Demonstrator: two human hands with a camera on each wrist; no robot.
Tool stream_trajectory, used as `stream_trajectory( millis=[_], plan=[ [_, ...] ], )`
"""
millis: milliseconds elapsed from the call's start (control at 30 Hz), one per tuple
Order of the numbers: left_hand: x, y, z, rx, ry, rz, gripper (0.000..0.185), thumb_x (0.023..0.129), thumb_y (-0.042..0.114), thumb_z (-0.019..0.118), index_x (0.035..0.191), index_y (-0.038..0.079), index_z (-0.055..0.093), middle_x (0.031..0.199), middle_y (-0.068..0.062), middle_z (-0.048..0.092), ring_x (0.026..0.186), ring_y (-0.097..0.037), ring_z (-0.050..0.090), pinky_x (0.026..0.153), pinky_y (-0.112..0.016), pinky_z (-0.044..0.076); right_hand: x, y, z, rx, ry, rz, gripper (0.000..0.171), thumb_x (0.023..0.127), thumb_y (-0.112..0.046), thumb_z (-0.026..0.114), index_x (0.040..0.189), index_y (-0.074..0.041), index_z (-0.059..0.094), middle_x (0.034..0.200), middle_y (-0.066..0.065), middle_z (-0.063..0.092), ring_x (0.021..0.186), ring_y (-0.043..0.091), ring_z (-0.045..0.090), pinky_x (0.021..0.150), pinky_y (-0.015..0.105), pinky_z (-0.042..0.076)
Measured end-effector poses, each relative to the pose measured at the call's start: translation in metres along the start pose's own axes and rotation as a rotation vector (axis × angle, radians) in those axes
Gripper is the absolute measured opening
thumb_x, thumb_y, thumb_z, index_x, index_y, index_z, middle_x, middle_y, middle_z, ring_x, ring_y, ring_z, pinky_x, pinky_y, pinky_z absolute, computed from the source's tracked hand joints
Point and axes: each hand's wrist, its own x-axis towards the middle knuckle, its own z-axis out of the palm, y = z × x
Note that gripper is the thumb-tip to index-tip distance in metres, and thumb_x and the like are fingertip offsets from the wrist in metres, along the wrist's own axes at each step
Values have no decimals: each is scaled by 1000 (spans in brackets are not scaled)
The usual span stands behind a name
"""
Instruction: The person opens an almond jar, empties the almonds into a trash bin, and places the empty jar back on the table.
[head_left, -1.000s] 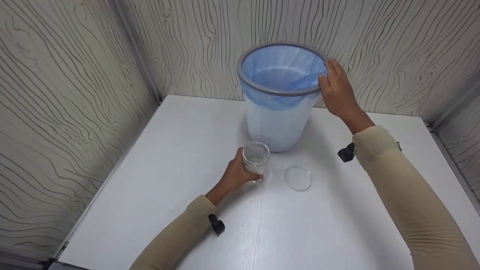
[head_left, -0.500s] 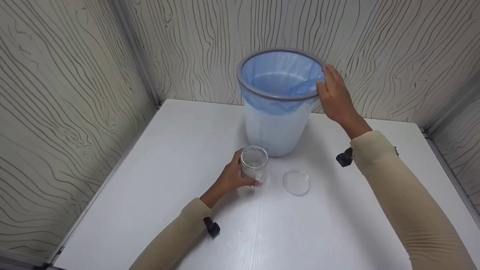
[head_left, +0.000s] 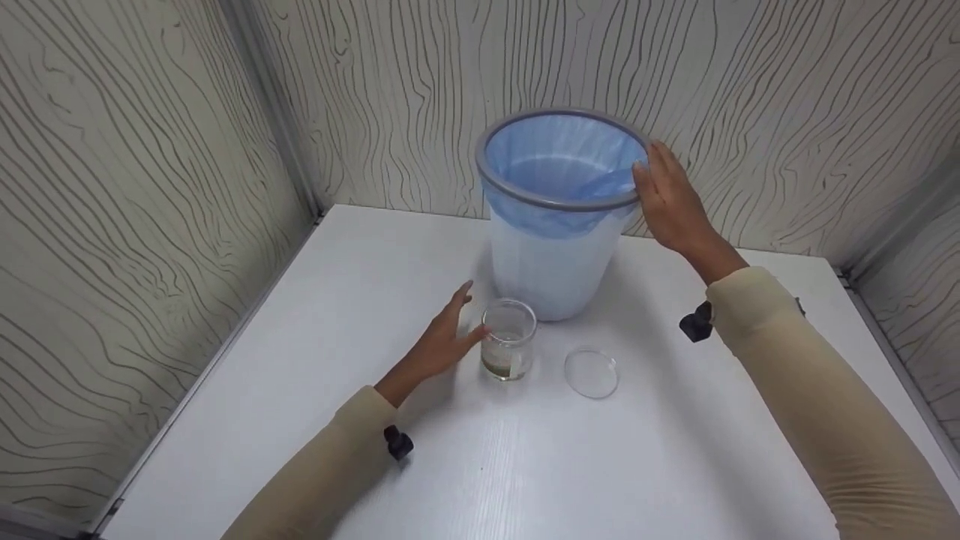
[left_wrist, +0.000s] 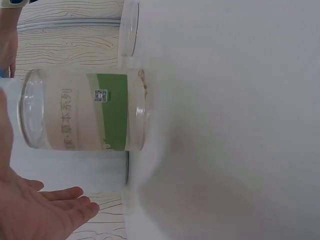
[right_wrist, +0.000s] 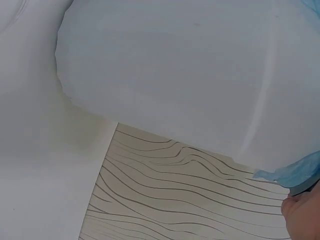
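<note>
Released since the earlier frame, the glass jar [head_left: 509,349] stands upright on the worktop [head_left: 375,300], just right of the left hand [head_left: 439,341], fingers spread apart. Right hand [head_left: 671,202] rests flat-fingered against the bin [head_left: 559,217] rim.

Left hand [head_left: 439,346] beside jar [head_left: 508,349]; right hand [head_left: 673,201] on bin [head_left: 556,217].

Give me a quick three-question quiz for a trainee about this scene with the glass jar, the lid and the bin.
1. True or false: the left hand grips the glass jar.
2. Which thing does the right hand touch: A) the clear lid, B) the rim of the bin, C) the jar?
3. Fill in: the bin is lined with a ___ bag.

Key
1. False: its fingers are spread beside the jar, which stands upright on the table.
2. B.
3. Blue.
</note>
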Motion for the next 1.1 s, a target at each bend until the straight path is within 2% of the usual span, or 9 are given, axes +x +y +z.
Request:
stream_trajectory(
  millis=[100,200,400,733,867,1100],
  plan=[
    [8,5,-11,4,17,9,81,103,58,42,164,18,7,166,-15,23,152,-32,24,120,-56,24,0,2,-2,23,-4,-2,75,108,-50,25,161,1,10,169,18,5,156,32,1,125,49,2],
    [18,10,-23,41,51,27,81,103,63,36,164,18,7,167,-12,21,152,-29,25,121,-53,23,1,3,-5,33,-16,4,76,108,-51,23,161,0,7,169,17,1,156,30,-2,125,46,-1],
    [40,23,-48,117,148,74,80,103,64,34,164,16,13,166,-12,26,151,-28,28,122,-51,22,4,3,-10,30,-38,13,75,107,-54,20,162,-7,-1,170,10,-6,155,25,-9,125,43,-6],
    [70,32,-75,339,235,111,83,103,65,32,163,10,18,166,-12,25,153,-27,24,123,-46,24,3,14,-18,35,-14,40,73,108,-53,19,163,-9,3,170,11,-3,156,25,-8,124,45,-6],
    [79,31,-85,421,275,109,81,103,64,33,162,11,20,165,-13,28,152,-27,26,122,-47,25,2,20,-22,30,-8,34,73,108,-51,19,163,-6,4,170,15,-2,156,28,-7,125,47,-5],
    [90,21,-97,497,305,98,81,103,64,35,162,10,21,163,-16,31,151,-30,28,121,-48,28,-9,37,-27,4,-38,66,74,107,-53,17,163,-6,1,169,16,-5,155,30,-10,123,51,-7]
  ],
)
